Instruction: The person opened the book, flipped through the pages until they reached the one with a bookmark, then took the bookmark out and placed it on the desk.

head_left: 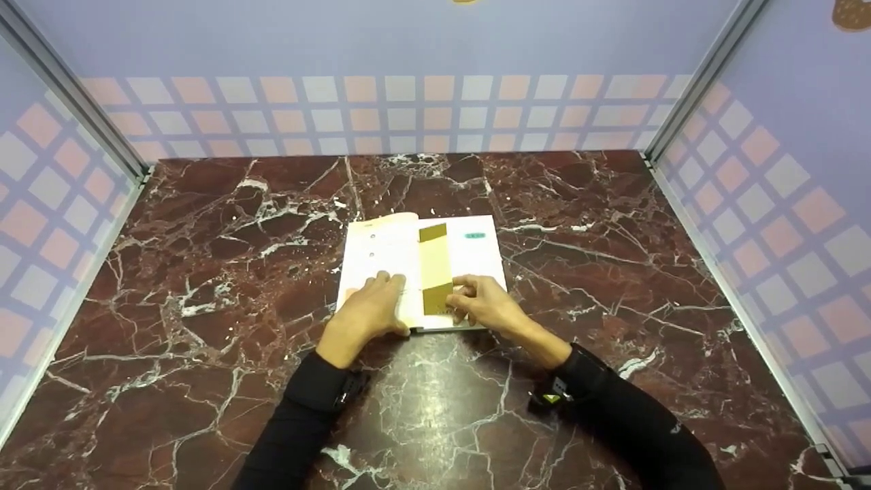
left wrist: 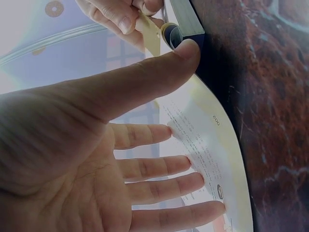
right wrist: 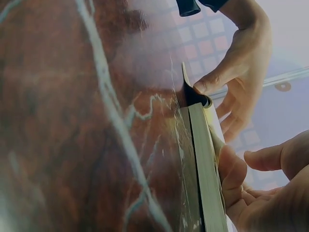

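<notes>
An open book [head_left: 381, 245] lies on the table with white pages showing. A shiny gold strip [head_left: 435, 262], with darker bands at its top and bottom, runs along the right page beside the spine. My left hand [head_left: 371, 306] rests on the left page; the left wrist view shows its fingers straight on the paper and the thumb at the book's lower edge by the spine. With bent fingers, my right hand [head_left: 480, 299] pinches the gold strip at its lower right edge. In the right wrist view, the page block [right wrist: 207, 164] appears edge-on beside the right fingers.
The dark red marbled tabletop [head_left: 204, 272] surrounds the book. Panels with pink and white checks stand along the back [head_left: 401, 112] and both sides. Black sleeves cover both forearms, and a dark device [head_left: 548, 398] sits at the right wrist.
</notes>
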`<state>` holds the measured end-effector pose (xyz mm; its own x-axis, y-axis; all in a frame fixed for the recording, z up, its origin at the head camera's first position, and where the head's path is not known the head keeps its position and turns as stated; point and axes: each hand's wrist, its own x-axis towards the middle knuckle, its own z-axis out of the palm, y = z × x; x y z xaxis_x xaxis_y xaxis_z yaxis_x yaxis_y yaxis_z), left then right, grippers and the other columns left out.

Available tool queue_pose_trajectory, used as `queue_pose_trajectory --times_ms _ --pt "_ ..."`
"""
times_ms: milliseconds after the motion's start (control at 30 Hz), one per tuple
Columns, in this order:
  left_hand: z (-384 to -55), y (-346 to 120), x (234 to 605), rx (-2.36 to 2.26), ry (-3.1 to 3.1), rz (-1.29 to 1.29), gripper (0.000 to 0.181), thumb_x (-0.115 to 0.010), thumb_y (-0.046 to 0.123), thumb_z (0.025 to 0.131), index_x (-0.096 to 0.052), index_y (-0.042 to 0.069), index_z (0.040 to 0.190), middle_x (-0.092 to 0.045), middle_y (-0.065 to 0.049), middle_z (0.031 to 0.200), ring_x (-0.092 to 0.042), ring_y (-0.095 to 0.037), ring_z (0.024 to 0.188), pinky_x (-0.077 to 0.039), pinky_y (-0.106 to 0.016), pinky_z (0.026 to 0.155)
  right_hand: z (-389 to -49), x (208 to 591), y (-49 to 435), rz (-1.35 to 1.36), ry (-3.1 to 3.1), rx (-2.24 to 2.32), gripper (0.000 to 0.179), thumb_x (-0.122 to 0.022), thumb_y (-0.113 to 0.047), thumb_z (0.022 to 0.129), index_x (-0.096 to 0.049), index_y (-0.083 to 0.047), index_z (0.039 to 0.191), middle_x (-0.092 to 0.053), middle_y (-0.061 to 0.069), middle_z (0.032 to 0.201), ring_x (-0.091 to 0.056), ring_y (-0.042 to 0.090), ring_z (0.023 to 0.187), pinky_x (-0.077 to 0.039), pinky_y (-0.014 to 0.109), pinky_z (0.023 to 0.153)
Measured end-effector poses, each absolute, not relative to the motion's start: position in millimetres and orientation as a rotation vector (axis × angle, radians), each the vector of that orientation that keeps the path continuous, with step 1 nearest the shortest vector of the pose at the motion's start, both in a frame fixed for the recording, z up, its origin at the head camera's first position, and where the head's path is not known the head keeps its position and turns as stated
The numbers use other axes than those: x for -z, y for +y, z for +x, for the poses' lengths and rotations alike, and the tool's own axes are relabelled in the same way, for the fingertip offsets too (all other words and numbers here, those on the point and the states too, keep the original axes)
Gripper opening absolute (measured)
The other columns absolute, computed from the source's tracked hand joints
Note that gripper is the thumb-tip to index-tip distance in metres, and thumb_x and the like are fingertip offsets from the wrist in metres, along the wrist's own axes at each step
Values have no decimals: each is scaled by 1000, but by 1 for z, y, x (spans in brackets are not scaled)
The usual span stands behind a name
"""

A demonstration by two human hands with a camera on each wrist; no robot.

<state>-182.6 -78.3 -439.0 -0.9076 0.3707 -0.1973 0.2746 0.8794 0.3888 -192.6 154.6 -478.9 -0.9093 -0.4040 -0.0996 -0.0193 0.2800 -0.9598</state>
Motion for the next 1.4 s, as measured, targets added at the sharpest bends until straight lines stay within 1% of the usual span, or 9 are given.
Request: queue_pose_trajectory --times_ms 233,500,600,867,1100,1167,1300,1400 --pt "-183 -78 439 -522 2779 487 68 -94 23 72 -54 3 124 -54 -18 120 -55 -39 112 -49 -55 92 -193 480 152 -377 2216 1669 24 -61 -1 100 -61 15 118 -75 21 89 -62 11 57 -45 18 46" --pt "-185 -77 439 -532 2768 503 64 -94 21 72 -53 3 118 -53 -16 112 -54 -38 107 -51 -53 89 -193 482 150 -382 2244 1659 19 -59 -6 102 -66 11 105 -75 20 86 -63 10 55 -44 18 45" --pt "-185 -77 439 -533 2766 494 65 -95 21 71 -54 3 119 -53 -16 113 -54 -37 108 -50 -52 90 -193 482 149 -377 2254 1648 20 -59 -7 103 -68 10 101 -76 20 87 -64 9 54 -45 18 45" --pt "-184 -77 440 -542 2771 494 65 -95 20 71 -54 3 119 -54 -16 113 -55 -38 107 -51 -53 90 -194 484 149 -382 2270 1635 21 -60 -8 103 -70 10 99 -76 22 87 -64 10 54 -45 18 44" --pt "-184 -77 441 -531 2776 495 65 -95 21 71 -54 3 118 -54 -16 112 -55 -37 107 -51 -53 89 -193 483 148 -398 2284 1638 19 -60 -6 102 -69 9 97 -76 21 84 -65 9 53 -44 17 44" --pt "-184 -77 442 -528 2775 494 65 -95 22 71 -54 3 118 -54 -16 112 -55 -37 107 -51 -53 89 -192 483 148 -396 2283 1648 19 -60 -6 102 -68 10 97 -75 22 84 -66 11 53 -44 17 43" --pt "-184 -78 441 -521 2775 495 64 -95 22 71 -54 4 117 -54 -15 111 -54 -37 106 -50 -52 88 -192 483 148 -367 2278 1664 18 -60 -6 102 -68 9 96 -76 20 83 -67 12 52 -44 18 42" --pt "-184 -78 441 -511 2777 499 63 -95 22 71 -53 4 116 -53 -15 110 -54 -37 105 -50 -52 87 -191 483 148 -338 2285 1663 17 -60 -6 101 -69 7 95 -76 17 81 -66 10 52 -44 18 43"
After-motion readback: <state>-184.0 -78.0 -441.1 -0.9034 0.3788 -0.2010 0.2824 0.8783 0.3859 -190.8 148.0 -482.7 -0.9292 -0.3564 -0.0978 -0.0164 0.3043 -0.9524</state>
